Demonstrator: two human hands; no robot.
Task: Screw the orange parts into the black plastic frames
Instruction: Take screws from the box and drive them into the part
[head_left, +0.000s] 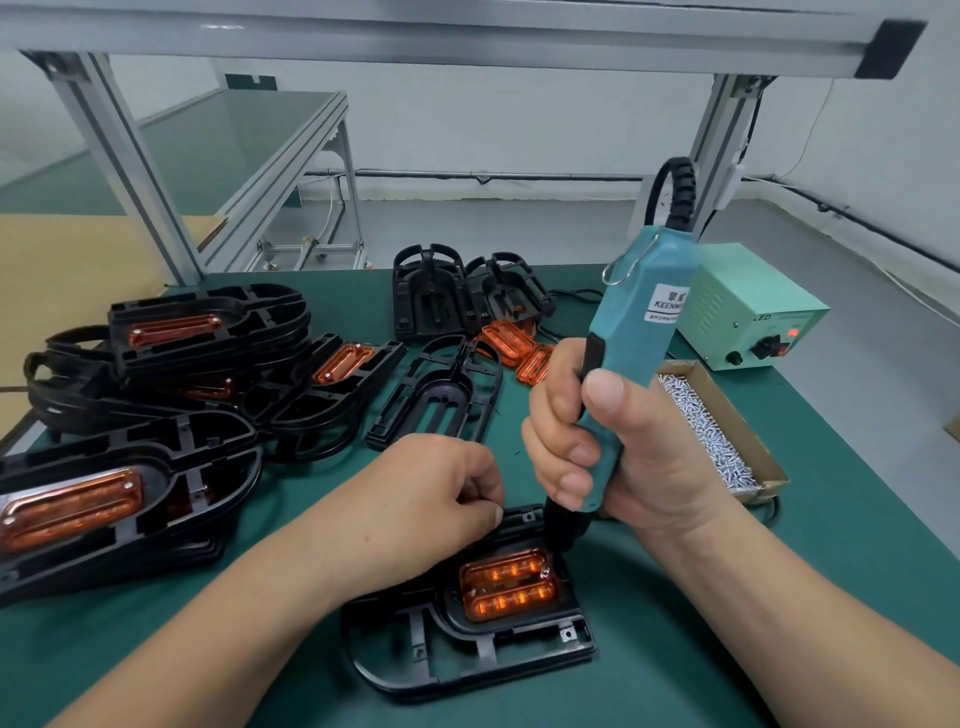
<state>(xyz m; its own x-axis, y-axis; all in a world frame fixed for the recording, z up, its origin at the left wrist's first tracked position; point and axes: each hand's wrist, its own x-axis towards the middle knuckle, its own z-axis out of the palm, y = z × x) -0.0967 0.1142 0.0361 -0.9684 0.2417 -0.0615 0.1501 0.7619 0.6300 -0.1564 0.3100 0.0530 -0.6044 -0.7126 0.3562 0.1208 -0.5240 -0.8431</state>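
The glossy, ribbed orange part (509, 584) sits in the matte black frame (467, 649) at 6 o'clock, nearest you. Your left hand (431, 493), fingers curled, pinches the frame's far rim, likely to stop it twisting. Your right hand (613, 447) is wrapped round the teal driver (639, 332), bit at the part's 1 o'clock corner. Loose screws (701, 426) wait at 3 o'clock.

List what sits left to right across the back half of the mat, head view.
stack of finished frames → empty black frame → loose orange parts → electric screwdriver → power supply
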